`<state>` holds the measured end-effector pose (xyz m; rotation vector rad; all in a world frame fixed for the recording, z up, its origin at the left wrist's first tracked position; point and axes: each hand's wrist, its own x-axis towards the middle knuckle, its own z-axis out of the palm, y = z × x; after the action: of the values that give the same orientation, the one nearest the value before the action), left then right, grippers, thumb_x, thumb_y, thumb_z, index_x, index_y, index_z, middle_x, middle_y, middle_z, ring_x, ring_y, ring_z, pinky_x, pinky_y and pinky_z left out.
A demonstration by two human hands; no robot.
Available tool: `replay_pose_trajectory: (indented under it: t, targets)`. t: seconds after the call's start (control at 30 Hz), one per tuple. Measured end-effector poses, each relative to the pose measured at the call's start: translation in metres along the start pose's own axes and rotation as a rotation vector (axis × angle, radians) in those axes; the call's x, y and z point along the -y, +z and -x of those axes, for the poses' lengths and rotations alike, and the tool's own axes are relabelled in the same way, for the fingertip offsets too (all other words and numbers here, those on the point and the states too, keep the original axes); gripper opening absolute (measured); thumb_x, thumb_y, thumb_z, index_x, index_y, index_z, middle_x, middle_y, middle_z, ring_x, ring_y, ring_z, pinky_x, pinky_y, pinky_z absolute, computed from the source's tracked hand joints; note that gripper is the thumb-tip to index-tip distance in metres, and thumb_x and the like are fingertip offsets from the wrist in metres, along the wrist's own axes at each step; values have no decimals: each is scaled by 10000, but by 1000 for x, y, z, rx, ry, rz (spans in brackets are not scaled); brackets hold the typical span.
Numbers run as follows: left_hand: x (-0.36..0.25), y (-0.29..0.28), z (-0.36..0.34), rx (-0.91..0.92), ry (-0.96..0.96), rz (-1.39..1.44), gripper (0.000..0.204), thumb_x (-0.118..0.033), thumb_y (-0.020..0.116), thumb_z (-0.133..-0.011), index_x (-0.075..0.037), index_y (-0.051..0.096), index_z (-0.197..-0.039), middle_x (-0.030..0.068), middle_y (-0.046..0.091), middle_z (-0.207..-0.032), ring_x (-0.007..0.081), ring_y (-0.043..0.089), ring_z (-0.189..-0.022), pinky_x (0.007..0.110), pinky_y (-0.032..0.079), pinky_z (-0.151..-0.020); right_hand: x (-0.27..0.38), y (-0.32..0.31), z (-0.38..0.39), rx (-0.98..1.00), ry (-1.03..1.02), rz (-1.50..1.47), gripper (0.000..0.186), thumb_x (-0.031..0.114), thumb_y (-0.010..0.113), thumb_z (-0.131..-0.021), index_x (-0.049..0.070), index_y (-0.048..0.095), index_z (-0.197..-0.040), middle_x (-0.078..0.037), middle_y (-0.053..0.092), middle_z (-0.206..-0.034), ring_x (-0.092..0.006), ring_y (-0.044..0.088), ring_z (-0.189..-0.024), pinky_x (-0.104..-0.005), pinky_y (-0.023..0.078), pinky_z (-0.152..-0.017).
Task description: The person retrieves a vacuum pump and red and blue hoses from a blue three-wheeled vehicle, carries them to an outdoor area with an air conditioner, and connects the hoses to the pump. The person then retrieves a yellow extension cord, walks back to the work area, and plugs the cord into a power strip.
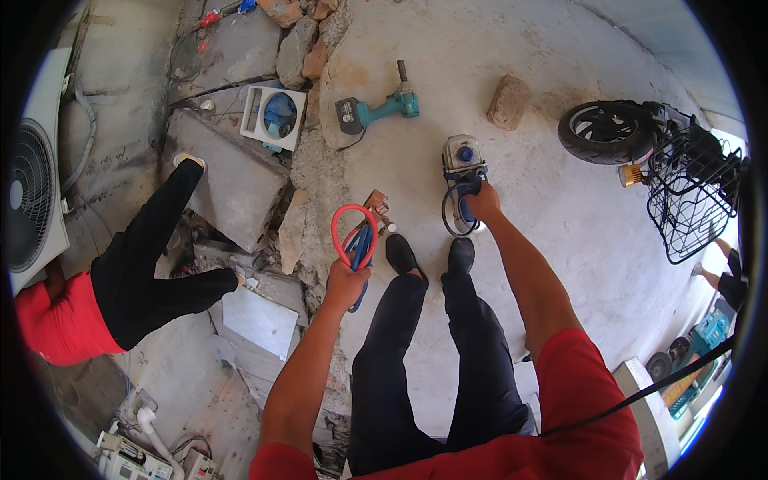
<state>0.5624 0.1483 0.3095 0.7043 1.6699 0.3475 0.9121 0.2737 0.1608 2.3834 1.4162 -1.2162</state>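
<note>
The hoses (356, 236), one red and one blue, hang as a loop from your left hand (346, 282), which is clenched around them, at about 11 o'clock from your black shoes (402, 254). A brass fitting (378, 202) shows just behind the loop. Your right hand (482, 200) grasps the handle of the small grey and blue pump (462, 164), which stands on the concrete floor (552, 240) at 1 o'clock from your shoes; a black cable (450, 214) loops down beside it. At 12 o'clock, farther away, lies a teal power drill (384, 106), and a brick (508, 102) lies to its right. At 9 o'clock another person in black trousers (152, 256) stands on broken slabs (232, 180). At 3 o'clock a scooter wheel (604, 130) and a wire basket (692, 196) are well apart from you.
</note>
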Motion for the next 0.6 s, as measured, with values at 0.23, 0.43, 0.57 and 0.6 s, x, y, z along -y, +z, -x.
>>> replay_pose_trajectory:
  t: [0.23,0.43,0.57,0.6]
  targets:
    - [-30,-2,-32,26,-28,182,148,-83,771,-864,-11,705,-975,-1,661,-828,98,584,-760,272,473,-726,29,-5,76,-378,-238,0,496,153,720,-832,21,584,-1292,-249,588,-1328,-453,524,-1273,-493,452,-1062]
    - [-51,-9,-45,94,-5,346,238,-105,729,-905,1,726,-1118,81,753,-967,158,706,-869,307,557,-790,68,9,149,-190,-315,-523,322,129,678,-937,18,631,-1236,-182,734,-912,-366,716,-838,-416,566,-757]
    - [-64,-15,-47,101,-142,487,275,-93,690,-929,30,707,-1174,124,763,-1037,194,737,-898,331,604,-802,98,24,186,193,-304,-742,310,207,684,-977,-8,653,-1197,-209,747,-960,-320,747,-890,-404,573,-791]
    - [-67,-17,-47,108,-117,515,283,-97,687,-932,35,702,-1181,127,763,-1041,195,738,-899,332,607,-801,105,27,193,268,-325,-775,317,228,673,-994,-13,654,-1198,-212,746,-976,-311,747,-912,-402,571,-816]
